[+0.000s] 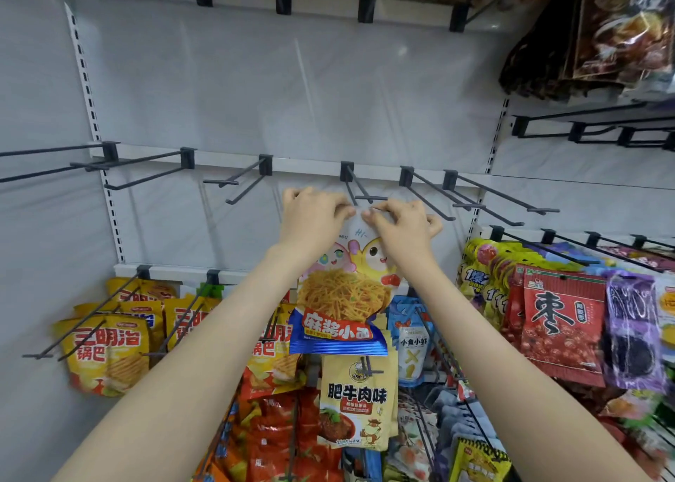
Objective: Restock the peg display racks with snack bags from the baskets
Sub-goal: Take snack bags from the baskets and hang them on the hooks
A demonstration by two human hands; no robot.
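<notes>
1. Pinching the top edge of a noodle snack bag (343,295) from either side, the left hand (314,215) and right hand (400,226) hold it at the tip of a bare peg (359,193) in the middle row.
2. Whether the bag's hole has caught the peg cannot be told.
3. Lower rows hang full, with yellow crisp bags (109,350) at left and red bags (562,328) at right.
4. All the visible middle-row pegs stand bare, so most of the restocking appears to remain. No basket is in view.
</notes>
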